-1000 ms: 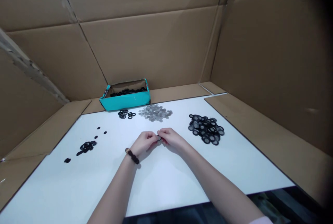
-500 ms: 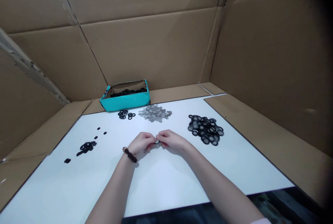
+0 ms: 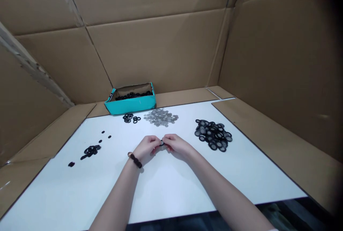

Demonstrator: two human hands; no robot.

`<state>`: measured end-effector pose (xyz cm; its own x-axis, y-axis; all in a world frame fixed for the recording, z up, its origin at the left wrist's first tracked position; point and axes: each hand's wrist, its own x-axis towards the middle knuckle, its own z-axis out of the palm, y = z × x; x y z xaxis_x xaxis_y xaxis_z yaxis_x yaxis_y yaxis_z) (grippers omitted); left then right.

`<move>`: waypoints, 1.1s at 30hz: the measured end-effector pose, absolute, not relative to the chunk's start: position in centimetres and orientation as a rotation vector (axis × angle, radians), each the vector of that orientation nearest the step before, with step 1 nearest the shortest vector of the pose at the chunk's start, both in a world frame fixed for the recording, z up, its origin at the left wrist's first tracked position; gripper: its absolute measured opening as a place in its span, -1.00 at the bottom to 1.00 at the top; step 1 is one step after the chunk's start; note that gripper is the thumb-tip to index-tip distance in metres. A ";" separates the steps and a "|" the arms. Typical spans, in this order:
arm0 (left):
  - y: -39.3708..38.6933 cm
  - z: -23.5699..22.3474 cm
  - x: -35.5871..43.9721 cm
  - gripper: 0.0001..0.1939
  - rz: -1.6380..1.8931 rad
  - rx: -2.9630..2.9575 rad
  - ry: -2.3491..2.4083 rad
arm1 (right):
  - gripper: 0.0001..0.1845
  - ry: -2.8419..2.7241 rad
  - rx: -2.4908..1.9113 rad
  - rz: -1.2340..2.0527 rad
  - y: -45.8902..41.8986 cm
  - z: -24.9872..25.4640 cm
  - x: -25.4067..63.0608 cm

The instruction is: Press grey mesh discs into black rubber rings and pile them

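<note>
A small black ring with a pale grey centre (image 3: 162, 143) is pinched between the fingertips of both hands, low over the white tabletop (image 3: 166, 184). My left hand (image 3: 147, 147) grips its left side; a dark band with a metallic bead circles that wrist. On the other side, my right hand (image 3: 175, 143) has thumb and fingers closed on the ring. Fingers cover part of it. Beyond the hands lies a spread of small translucent grey discs (image 3: 161, 117). To the right is a heap of black rings with grey centres (image 3: 213, 134).
A turquoise box (image 3: 131, 106) holding many black rings stands at the back. In front of it lie several loose black rings (image 3: 128, 118). Black pieces (image 3: 92, 150) form a small cluster at left, with a few scattered around. Cardboard walls (image 3: 160, 48) enclose the table's back and sides.
The ring between my fingertips has tilted slightly, and more of its dark rim shows. Both hands stay almost in place; the whole view has shifted slightly.
</note>
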<state>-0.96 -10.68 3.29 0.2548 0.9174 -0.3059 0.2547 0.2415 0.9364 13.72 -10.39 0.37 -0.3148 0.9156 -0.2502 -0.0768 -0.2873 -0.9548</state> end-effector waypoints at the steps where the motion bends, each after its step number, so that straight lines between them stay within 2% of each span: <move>1: -10.7 3.5 -1.1 -0.86 0.647 1.292 1.254 | -0.73 -1.223 -1.134 1.717 -10.4 0.3 13.9; 6: -10.6 3.7 -1.5 -0.80 0.556 1.365 1.207 | -0.71 -1.306 -1.111 1.712 -10.4 0.3 14.0; 13: -10.7 3.5 -0.9 -0.87 0.707 1.310 1.350 | -0.60 -1.459 -1.203 1.577 -10.6 1.0 14.1; 19: -10.5 3.0 -0.7 -0.86 0.864 1.246 1.419 | -0.69 -1.284 -1.217 1.517 -10.6 1.1 13.7; 24: -10.7 2.4 0.0 -0.90 0.871 1.286 1.374 | -0.68 -1.212 -1.183 1.511 -10.2 0.5 13.6; 28: -10.6 2.3 -0.2 -0.91 0.822 1.366 1.358 | -0.69 -1.361 -1.214 1.512 -10.2 0.8 14.1; 33: -10.0 2.4 -1.1 -0.87 0.668 1.422 1.258 | -0.68 -1.598 -1.332 1.355 -10.4 1.5 14.4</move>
<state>-1.07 -9.99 2.45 0.2849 0.9305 -0.2301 0.3300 0.1302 0.9350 14.43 -10.38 1.54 -0.2752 0.9524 -0.1308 0.2844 -0.0493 -0.9574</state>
